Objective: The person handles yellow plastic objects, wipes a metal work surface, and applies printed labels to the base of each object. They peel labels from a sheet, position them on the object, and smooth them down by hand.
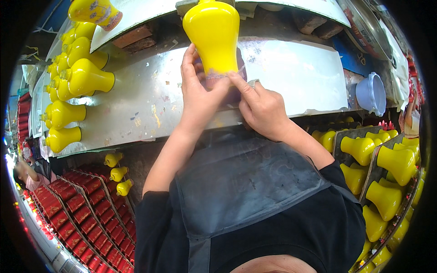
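Observation:
A glossy yellow vase (211, 36) stands in front of me at the worktable's middle, its narrow foot toward me. A patterned pinkish-blue band (214, 78) wraps the foot. My left hand (198, 93) holds the vase from the left, fingers along its side and thumb by the band. My right hand (264, 107) presses its index finger against the band's right end. Its other fingers are curled, with a small greyish piece (253, 83) at them that I cannot make out. Dark purple shows behind the foot, partly hidden by my hands.
Several plain yellow vases (91, 75) lie at the table's left; a decorated one (95, 12) is at the upper left. White sheets (291, 75) cover the table's right, beside a pale blue bucket (371, 93). Racks of yellow vases (384, 200) and red pieces (86, 214) flank me.

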The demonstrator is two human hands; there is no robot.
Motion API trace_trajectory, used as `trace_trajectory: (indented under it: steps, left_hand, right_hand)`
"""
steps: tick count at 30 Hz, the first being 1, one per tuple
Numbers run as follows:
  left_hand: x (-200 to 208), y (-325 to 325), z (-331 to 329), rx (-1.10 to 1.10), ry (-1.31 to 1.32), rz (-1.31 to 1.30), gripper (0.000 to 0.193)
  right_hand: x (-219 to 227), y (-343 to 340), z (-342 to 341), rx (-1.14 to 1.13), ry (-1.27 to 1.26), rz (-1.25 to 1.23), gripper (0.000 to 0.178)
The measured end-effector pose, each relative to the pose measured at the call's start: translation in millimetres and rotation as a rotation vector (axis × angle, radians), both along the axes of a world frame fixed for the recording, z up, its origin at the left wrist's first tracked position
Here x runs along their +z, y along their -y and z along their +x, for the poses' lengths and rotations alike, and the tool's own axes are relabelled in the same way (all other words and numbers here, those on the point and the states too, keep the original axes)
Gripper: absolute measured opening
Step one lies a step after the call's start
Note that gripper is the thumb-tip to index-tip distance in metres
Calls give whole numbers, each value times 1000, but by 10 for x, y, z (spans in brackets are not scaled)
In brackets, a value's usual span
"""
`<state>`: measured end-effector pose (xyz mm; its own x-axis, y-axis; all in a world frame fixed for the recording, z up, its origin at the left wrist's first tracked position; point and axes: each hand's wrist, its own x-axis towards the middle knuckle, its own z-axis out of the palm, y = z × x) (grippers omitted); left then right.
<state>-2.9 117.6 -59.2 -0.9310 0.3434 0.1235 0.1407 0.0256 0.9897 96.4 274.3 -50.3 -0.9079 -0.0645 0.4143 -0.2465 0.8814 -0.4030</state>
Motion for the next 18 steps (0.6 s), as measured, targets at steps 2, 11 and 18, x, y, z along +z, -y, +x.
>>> trace_trajectory:
  steps: [2,11,18]
  left_hand:
    - [9,-15,0,12,-13,-25,98]
    - [27,23,-3,-35,-2,-19,99]
    - [-9,3,-18,-44,20,41,98]
  right_hand:
    - [10,27,-9,-22,0,-24,59]
    - [288,-199,-139,-121,249,-770,32]
    - [442,-238,-327,-31,-59,-462,26]
